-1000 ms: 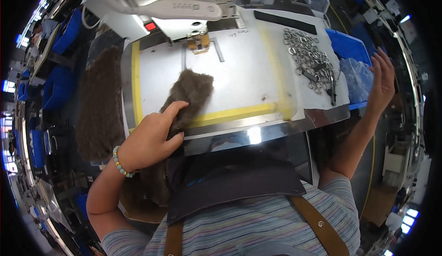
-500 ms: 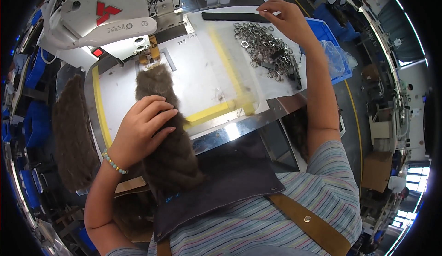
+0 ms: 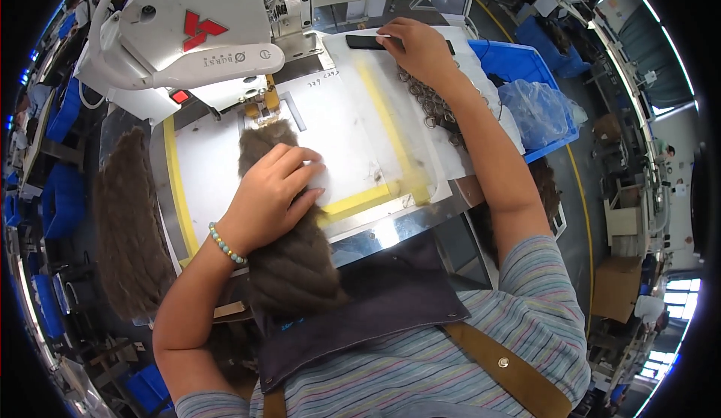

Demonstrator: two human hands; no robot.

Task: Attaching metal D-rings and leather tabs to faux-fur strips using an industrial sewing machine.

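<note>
The left hand (image 3: 269,195), fingers loosely spread, seems to be steadying the fur (image 3: 293,264) beneath, next needing it flat, while the right hand (image 3: 422,54) curls by the black strip (image 3: 362,42), pinch unclear.

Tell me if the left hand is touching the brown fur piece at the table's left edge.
Apart. The head view shows yellow tape and white board between the left hand and that brown fur piece.

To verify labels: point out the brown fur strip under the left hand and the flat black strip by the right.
Brown fur strip (image 3: 293,271), head view: lower part.
Flat black strip (image 3: 361,42), head view: left end.
</note>
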